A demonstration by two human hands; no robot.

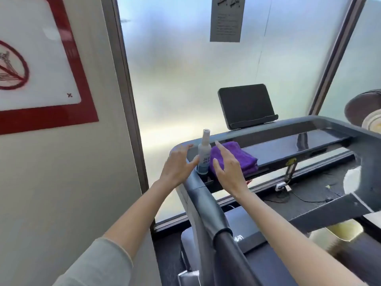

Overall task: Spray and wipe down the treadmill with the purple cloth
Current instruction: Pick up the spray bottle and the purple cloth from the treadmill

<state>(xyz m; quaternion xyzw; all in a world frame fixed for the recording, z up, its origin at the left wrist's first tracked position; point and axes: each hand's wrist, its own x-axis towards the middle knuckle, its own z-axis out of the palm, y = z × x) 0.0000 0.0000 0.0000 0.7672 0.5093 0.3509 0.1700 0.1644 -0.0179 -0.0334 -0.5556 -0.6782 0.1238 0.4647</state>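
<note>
A small white and blue spray bottle (204,155) stands upright in a cup holder at the left corner of the grey treadmill console (288,139). Right beside it lies a folded purple cloth (243,156) on the console ledge. My left hand (178,166) hovers open just left of the bottle, its thumb close to the bottle's side. Over the near edge of the cloth my right hand (227,168) is spread with fingers apart, holding nothing. The treadmill's dark screen (246,107) stands upright behind the console.
A padded handrail (214,215) runs from the console corner down toward me. A wall with a red-framed prohibition sign (39,65) is close on the left. Frosted glass with a paper notice (226,18) fills the front. A cable and plug (283,186) lie on the floor below.
</note>
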